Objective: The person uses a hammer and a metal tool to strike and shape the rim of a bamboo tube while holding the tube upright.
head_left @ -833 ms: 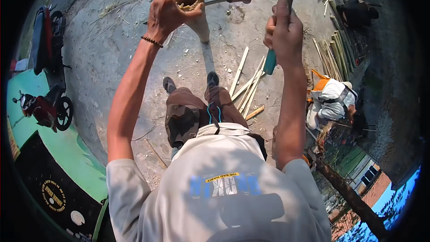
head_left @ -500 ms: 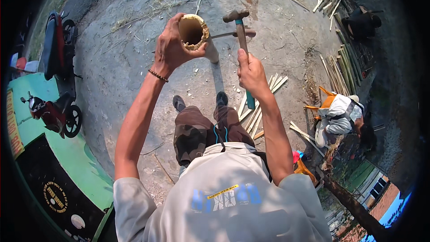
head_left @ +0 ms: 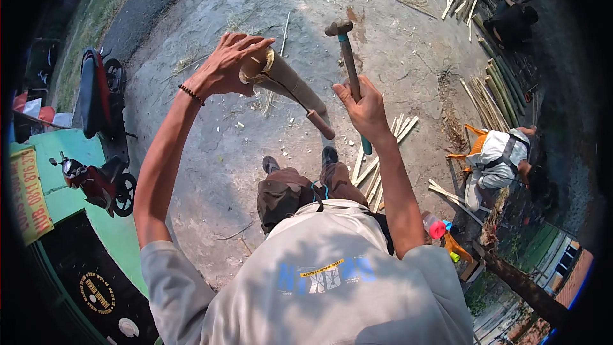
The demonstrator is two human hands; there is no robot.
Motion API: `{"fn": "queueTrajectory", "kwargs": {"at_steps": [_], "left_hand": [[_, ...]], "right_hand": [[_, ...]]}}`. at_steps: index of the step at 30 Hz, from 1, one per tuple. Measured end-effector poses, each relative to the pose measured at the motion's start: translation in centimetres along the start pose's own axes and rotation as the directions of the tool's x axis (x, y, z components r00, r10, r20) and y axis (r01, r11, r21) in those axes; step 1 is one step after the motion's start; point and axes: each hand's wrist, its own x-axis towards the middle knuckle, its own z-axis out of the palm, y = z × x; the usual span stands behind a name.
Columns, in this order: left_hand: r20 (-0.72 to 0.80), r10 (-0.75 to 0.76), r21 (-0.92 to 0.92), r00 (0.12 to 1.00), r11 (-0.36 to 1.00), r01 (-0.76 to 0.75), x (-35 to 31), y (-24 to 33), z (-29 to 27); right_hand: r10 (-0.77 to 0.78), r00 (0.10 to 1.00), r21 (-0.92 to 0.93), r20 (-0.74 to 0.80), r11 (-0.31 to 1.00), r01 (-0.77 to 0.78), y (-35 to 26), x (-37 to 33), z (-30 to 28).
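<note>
1 bamboo tube point(head_left: 294, 82), probably stiff, best held by its wall point(head_left: 306, 94), is cupped at the rim point(head_left: 269, 59) by the left hand point(head_left: 230, 67) ahead of the feet point(head_left: 329, 155); a hammer point(head_left: 349, 62) is gripped by the right hand point(head_left: 365, 108).

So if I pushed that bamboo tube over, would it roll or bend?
The bamboo tube would probably roll once lying down, since its sides look round. It's likely stiff, as it looks straight, not sagging. Its ragged top might shed splinters.

Hammer handle point(head_left: 350, 66) partly hidden by the right grip point(head_left: 364, 112), grey shirt point(head_left: 287, 300) cut off at the lower edge.
</note>
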Motion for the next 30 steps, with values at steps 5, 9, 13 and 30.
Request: {"fn": "queueTrajectory", "kwargs": {"at_steps": [5,9,13,30], "left_hand": [[0.136,-0.030,0.025,0.990,0.999,0.027,0.7,2.8,-1.3],[0.067,0.089,-0.121,0.994,0.989,-0.081,-0.9,4.0,0.5],[-0.047,0.135,-0.074,0.990,0.988,-0.138,-2.6,5.4,2.4],[-0.029,-0.814,-0.847,0.580,0.328,0.418,-7.1,17.4,31.8]], "right_hand": [[-0.257,0.964,0.071,-0.073,0.962,0.262,-1.5,3.7,4.6],[-0.208,0.978,0.154,0.005,0.967,0.205,-1.7,5.4,6.3],[-0.150,0.976,0.056,0.157,0.988,0.143,-1.6,4.9,6.0],[-0.221,0.959,-0.067,-0.175,0.975,0.213,0.7,-2.9,5.4]]}}
